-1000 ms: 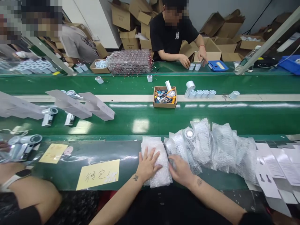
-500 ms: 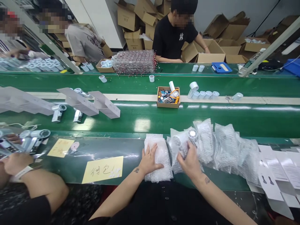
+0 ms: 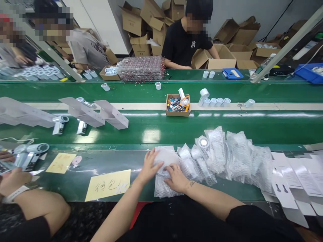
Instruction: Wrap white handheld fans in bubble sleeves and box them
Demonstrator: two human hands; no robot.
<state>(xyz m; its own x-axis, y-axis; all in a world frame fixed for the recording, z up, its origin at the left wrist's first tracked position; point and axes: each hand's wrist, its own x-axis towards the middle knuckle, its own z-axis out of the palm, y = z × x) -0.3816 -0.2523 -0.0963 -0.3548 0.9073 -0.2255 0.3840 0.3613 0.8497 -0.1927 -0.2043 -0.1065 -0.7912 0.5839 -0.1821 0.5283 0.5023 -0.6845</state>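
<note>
A stack of clear bubble-wrap bags (image 3: 165, 190) lies on the near ledge in front of me. My left hand (image 3: 149, 165) grips the left side of the top bag, its thumb across the plastic. From the right, my right hand (image 3: 178, 178) reaches over the stack and has its curled fingers on the same bag's near part. Right beside the stack lies a row of filled bubble-wrap bags (image 3: 238, 153) with pale devices inside. One device with a round white face (image 3: 202, 142) shows at the row's far edge, among the bags.
White folded cartons (image 3: 285, 188) lie at the right. Yellow paper notes (image 3: 108, 185) are on the left of the ledge. A co-worker's arm (image 3: 37, 201) handles devices at far left. A small parts box (image 3: 178, 113) stands across the green belt (image 3: 141, 129); other people work beyond.
My right hand has let go of the bagged device and moved left onto the bag stack. My left hand has shifted to the left edge of the top bag, which now looks raised.
</note>
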